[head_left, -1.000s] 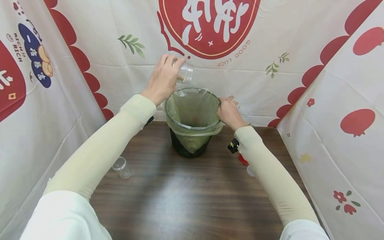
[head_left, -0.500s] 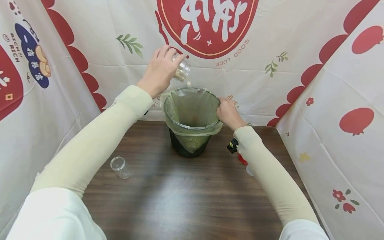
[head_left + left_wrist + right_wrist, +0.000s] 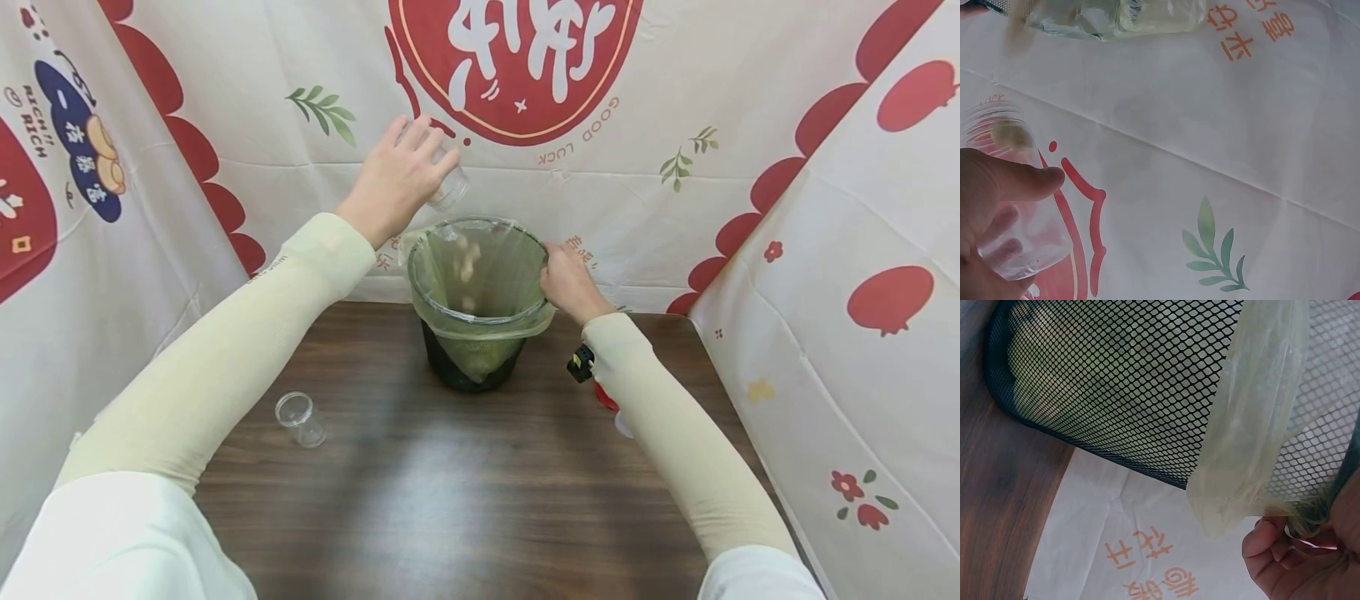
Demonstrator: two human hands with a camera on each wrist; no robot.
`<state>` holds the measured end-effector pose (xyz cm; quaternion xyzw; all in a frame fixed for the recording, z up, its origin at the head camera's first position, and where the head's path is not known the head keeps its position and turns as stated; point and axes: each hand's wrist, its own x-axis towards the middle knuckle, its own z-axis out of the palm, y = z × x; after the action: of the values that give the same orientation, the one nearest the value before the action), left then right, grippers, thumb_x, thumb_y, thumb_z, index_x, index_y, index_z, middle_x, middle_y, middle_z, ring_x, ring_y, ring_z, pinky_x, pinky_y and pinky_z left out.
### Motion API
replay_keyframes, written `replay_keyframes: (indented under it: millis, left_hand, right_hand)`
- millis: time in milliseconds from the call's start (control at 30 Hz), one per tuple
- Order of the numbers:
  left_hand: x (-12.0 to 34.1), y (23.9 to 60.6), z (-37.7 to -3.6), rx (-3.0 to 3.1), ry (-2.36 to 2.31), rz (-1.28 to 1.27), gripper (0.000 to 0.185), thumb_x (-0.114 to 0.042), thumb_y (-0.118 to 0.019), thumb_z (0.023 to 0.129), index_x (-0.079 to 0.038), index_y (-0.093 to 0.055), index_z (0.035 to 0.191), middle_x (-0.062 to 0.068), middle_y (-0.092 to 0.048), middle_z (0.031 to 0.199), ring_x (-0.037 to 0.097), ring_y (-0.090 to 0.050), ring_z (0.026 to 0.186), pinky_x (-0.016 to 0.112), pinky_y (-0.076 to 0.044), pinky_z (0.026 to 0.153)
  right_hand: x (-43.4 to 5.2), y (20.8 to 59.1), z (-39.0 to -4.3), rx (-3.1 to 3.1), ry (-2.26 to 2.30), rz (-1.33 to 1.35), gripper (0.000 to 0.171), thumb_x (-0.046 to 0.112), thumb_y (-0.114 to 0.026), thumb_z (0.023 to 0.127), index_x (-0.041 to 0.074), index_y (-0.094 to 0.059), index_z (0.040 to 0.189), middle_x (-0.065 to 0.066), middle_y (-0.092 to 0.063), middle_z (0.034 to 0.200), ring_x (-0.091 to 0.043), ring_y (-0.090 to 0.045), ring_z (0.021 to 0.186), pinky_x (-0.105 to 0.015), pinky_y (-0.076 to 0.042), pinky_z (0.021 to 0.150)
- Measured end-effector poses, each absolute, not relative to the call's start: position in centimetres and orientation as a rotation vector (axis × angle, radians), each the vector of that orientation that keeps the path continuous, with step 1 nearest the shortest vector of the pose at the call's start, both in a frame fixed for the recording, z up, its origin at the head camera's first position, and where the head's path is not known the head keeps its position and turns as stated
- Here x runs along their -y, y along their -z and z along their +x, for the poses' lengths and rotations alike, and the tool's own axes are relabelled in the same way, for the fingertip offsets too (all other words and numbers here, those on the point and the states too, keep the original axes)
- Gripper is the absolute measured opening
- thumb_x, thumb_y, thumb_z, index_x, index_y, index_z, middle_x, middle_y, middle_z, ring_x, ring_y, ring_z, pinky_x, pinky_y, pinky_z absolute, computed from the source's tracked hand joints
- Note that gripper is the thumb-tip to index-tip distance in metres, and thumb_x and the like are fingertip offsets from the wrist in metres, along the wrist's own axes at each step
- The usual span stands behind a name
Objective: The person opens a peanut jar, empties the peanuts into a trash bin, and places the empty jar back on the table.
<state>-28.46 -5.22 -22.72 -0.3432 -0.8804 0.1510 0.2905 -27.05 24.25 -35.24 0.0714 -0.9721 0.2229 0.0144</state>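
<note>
My left hand [image 3: 397, 177] grips a clear screw-neck jar [image 3: 452, 190], tipped mouth-down above a black mesh waste bin [image 3: 448, 360]. Small beige pieces [image 3: 467, 260], blurred by motion, drop into the bin. In the left wrist view the thumb lies across the jar [image 3: 1041, 244], and one beige piece [image 3: 1013, 134] shows near its threaded mouth. A translucent yellow-green bag [image 3: 480, 332] lines the bin and folds over its rim. My right hand [image 3: 570, 285] holds the bin's right rim, its fingers pinching the liner there in the right wrist view.
A second clear jar [image 3: 302, 421] sits on the brown wood-grain table [image 3: 450, 500] at left. Beside my right forearm lie a red lid [image 3: 606, 398] and a whitish disc [image 3: 624, 425], partly hidden. Printed cloth [image 3: 645, 208] walls in the back and both sides.
My left hand has moved slightly left and tipped the jar further down. The pieces have gone from inside the jar to falling into the bin. My right hand stays at the rim.
</note>
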Motion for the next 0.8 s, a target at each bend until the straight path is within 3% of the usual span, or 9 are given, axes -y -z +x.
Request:
replay_keyframes:
  millis: [533,800]
  left_hand:
    - [5.4,22.8,-28.5,2.325,-0.458,-0.927,0.062,-0.005,-0.085,0.087,-0.003,-0.053,0.139,0.023,-0.058,0.141,0.042,-0.048,0.141,0.054,-0.042,0.121]
    - [5.0,21.5,-28.3,2.370,-0.240,-0.937,0.052,0.000,-0.072,0.096,-0.001,-0.055,0.146,0.025,-0.061,0.141,0.044,-0.055,0.135,0.052,-0.045,0.119]
  right_hand:
    - [-24.2,35.2,-27.3,3.025,-0.670,0.225,0.056,0.001,-0.040,0.105,-0.013,-0.039,0.159,-0.036,-0.043,0.161,-0.049,-0.038,0.155,-0.058,-0.034,0.129]
    - [-24.1,35.2,-27.4,3.041,-0.688,0.219,0.056,0.001,-0.041,0.106,-0.012,-0.037,0.160,-0.036,-0.041,0.162,-0.049,-0.037,0.155,-0.058,-0.034,0.129]
